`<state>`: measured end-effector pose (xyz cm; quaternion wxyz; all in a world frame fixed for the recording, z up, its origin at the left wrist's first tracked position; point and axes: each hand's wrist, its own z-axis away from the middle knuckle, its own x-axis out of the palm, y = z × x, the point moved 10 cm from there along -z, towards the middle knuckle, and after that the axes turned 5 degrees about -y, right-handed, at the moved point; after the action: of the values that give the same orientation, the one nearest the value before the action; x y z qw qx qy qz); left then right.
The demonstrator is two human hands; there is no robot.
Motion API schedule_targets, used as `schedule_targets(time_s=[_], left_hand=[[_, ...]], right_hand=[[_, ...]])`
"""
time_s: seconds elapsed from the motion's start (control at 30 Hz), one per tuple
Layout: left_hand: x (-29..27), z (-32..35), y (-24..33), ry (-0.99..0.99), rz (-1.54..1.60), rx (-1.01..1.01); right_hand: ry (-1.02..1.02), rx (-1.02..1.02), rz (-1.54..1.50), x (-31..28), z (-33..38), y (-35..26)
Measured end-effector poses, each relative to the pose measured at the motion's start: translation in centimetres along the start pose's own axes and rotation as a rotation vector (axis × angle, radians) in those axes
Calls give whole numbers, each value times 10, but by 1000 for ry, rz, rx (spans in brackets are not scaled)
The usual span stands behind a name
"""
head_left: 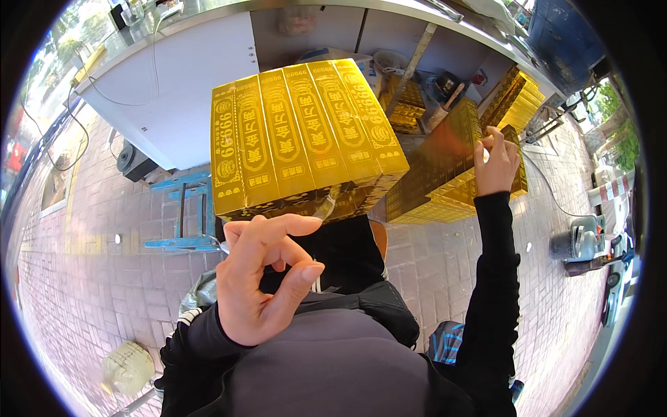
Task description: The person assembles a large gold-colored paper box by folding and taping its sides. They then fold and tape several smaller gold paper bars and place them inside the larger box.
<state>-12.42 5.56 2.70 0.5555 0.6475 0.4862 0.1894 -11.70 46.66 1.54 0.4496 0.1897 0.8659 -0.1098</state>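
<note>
**Hidden, cut off or unclear**

- My left hand (260, 278): covers the lower front edge of the gold block bundle (302, 135); whether anything is pinched there, I cannot tell.
- My right hand (495, 163): fingertips blurred against the gold stack (445, 174); grip unclear.
- Shelf items under the counter (194, 90): shadowed, too small to identify.
- Grey cylinder (580, 243): partly hidden near the rim.

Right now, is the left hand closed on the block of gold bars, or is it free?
Free. The left hand hangs below the gold block, thumb and forefinger curled together, holding nothing.
</note>
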Motion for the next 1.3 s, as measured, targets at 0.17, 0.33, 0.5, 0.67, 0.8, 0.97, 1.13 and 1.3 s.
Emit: schedule_targets(time_s=[0.17, 0.33, 0.5, 0.67, 0.8, 0.97, 1.13, 1.3], left_hand=[[9, -4, 10, -103, -251, 74], [8, -1, 9, -161, -244, 35], [-2, 5, 4, -173, -306, 30], [-80, 10, 22, 467, -699, 227], [-69, -27, -22, 261, -682, 354], [-40, -44, -78, -19, -728, 148], [-39, -45, -81, -29, -716, 144], [-35, -45, -84, -31, -736, 145]], right_hand=[[-156, -541, -866, -117, 60, -158], [-220, -734, -898, -139, 78, -231], [-242, -679, -970, -126, 88, -234], [-911, -578, -1457, -38, 142, -251], [-1499, -248, -1532, 101, 181, -303], [-1465, -289, -1125, 221, 160, -345], [-1242, -295, -895, 245, 153, -354], [-1132, -284, -817, 247, 151, -351]])
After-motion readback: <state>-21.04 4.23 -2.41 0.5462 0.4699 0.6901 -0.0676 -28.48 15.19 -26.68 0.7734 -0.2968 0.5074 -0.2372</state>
